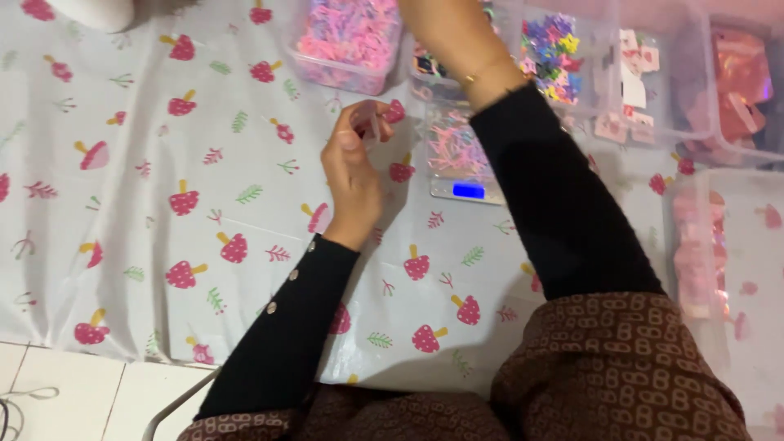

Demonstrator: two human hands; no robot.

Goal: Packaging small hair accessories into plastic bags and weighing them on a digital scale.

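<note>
Fingers point(365, 122) around small clear bag point(377, 124)

Scale point(467, 189) on cloth point(163, 245); bins point(347, 45) behind, bag point(453, 147) on scale.

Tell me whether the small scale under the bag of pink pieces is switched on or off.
On. The scale shows a lit blue display on its front edge, below the clear bag of pink pieces resting on it.

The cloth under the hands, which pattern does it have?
The white table cloth bears pink-red mushrooms with yellow stems and small green and pink leaf sprigs; the head view shows it.
</note>
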